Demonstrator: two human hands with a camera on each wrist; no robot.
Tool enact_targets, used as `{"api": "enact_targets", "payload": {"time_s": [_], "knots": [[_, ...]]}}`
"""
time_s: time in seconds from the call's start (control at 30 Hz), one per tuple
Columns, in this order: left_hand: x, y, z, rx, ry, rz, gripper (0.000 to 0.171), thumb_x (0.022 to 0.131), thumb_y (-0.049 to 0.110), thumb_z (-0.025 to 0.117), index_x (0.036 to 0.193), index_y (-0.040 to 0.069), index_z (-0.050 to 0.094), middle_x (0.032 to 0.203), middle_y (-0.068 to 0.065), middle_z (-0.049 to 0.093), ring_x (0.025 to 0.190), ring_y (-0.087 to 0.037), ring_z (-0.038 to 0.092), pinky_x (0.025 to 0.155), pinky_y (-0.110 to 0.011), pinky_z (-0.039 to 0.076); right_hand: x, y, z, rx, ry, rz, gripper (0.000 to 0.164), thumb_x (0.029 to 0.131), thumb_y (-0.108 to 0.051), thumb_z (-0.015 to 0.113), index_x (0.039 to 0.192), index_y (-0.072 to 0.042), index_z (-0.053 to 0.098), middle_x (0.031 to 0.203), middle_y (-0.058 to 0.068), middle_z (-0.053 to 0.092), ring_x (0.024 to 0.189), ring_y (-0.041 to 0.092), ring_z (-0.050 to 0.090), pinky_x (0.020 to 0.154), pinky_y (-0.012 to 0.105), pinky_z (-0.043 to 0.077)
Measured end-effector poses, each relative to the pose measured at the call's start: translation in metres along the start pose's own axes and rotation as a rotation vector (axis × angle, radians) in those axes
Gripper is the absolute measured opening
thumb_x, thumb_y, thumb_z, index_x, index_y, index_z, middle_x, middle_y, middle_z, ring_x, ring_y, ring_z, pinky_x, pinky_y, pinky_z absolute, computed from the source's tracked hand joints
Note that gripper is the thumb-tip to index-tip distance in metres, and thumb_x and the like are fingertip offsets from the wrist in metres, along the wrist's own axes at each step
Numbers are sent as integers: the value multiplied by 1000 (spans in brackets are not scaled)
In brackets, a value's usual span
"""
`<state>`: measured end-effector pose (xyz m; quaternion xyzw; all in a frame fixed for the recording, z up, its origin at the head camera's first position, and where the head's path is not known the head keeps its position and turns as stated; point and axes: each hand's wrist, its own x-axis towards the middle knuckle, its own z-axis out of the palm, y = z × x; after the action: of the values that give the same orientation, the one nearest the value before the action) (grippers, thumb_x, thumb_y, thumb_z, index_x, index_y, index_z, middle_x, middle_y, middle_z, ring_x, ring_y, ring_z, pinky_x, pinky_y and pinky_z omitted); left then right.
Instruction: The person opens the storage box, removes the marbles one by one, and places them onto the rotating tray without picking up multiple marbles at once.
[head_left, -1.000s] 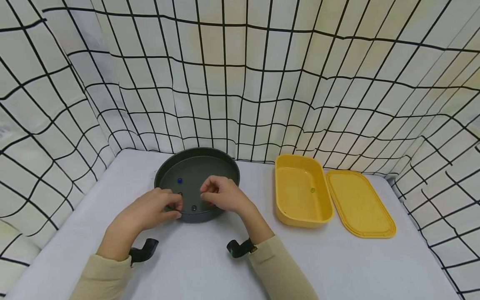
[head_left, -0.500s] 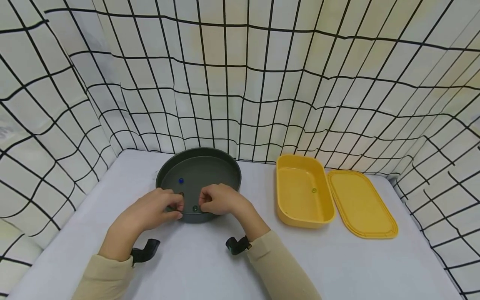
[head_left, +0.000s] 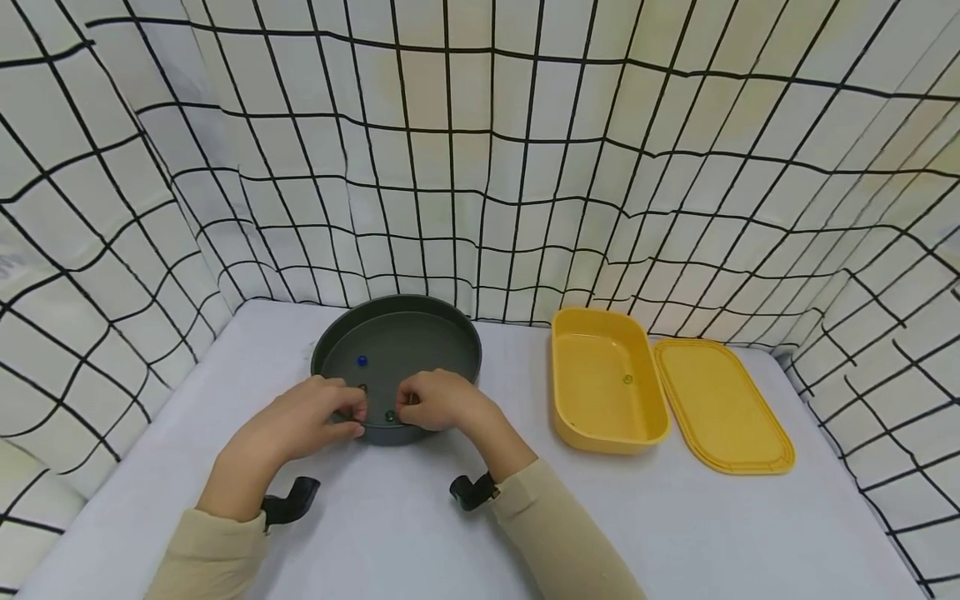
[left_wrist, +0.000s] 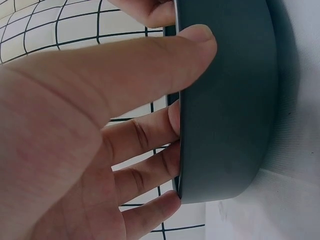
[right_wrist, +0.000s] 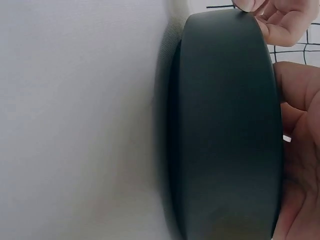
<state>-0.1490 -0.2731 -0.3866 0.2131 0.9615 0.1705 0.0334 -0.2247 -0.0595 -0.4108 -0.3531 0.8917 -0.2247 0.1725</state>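
Observation:
A dark grey round pan (head_left: 420,333) stands on the table. My left hand (head_left: 300,421) grips its near-left rim; in the left wrist view the thumb (left_wrist: 195,45) lies against the outer wall and the other fingers reach inside. My right hand (head_left: 442,398) dips over the near-right rim with curled fingers, close beside a green marble (head_left: 390,416). In the right wrist view the pan's wall (right_wrist: 230,125) hides those fingertips, so I cannot tell whether they hold anything. A blue marble (head_left: 362,361) lies farther back in the pan, and a small reddish marble (head_left: 363,388) shows near my left fingers.
Right of the pan stands a yellow rectangular tub (head_left: 588,358) with one yellowish-green marble (head_left: 628,379) in it. Its flat yellow lid (head_left: 723,408) lies alongside on the white tablecloth (head_left: 720,533). White cloth walls with black grid lines (head_left: 480,167) enclose the table.
My right hand has come down and slightly left inside the pan, toward the green marble, and its fingers are lower. The left hand has kept its grip on the rim.

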Motion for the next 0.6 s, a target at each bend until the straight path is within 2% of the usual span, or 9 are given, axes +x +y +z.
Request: {"api": "enact_targets", "payload": {"time_s": [0.07, 0.17, 0.27, 0.4, 0.53, 0.6], "knots": [[0, 0, 0, -2, 1, 2, 19, 84, 22, 80, 83, 28, 62, 82, 12, 56, 76, -12, 46, 65, -30, 40, -3, 4, 1, 95, 62, -27, 7, 95, -23, 65, 88, -23, 68, 79, -13, 64, 71, 5, 55, 67, 22, 44], [1, -1, 1, -2, 7, 13, 20, 84, 20, 80, 82, 29, 62, 81, 12, 55, 76, -12, 47, 65, -30, 39, -15, 13, -2, 316, 168, -105, 4, 95, -22, 65, 92, -21, 68, 83, -10, 66, 73, 6, 58, 66, 23, 49], [2, 0, 0, -4, 12, 32, 20, 84, 19, 80, 83, 28, 62, 82, 12, 56, 76, -12, 47, 66, -30, 41, -36, 23, -14, 513, 228, -171, 3, 96, -18, 65, 97, -17, 67, 87, -1, 66, 75, 13, 62, 70, 30, 55], [1, 1, -3, 6, 17, 30, 20, 84, 20, 80, 83, 29, 62, 83, 13, 56, 77, -12, 47, 68, -32, 41, -67, 36, -37, 681, 273, -159, 9, 98, -15, 64, 103, -8, 66, 93, 12, 66, 80, 26, 65, 77, 41, 58], [-1, 2, -3, 7, 3, 9, 19, 85, 21, 79, 83, 28, 61, 82, 12, 55, 78, -12, 45, 69, -33, 40, -96, 57, -54, 773, 327, -117, 17, 99, -15, 63, 108, -2, 63, 99, 16, 64, 88, 36, 65, 81, 39, 58], [0, 2, -3, 2, -6, 11, 19, 85, 22, 79, 83, 28, 61, 82, 12, 54, 78, -13, 45, 69, -33, 40, -110, 70, -60, 792, 346, -82, 17, 99, -16, 62, 109, -2, 62, 100, 15, 64, 90, 37, 64, 80, 37, 59]]}}
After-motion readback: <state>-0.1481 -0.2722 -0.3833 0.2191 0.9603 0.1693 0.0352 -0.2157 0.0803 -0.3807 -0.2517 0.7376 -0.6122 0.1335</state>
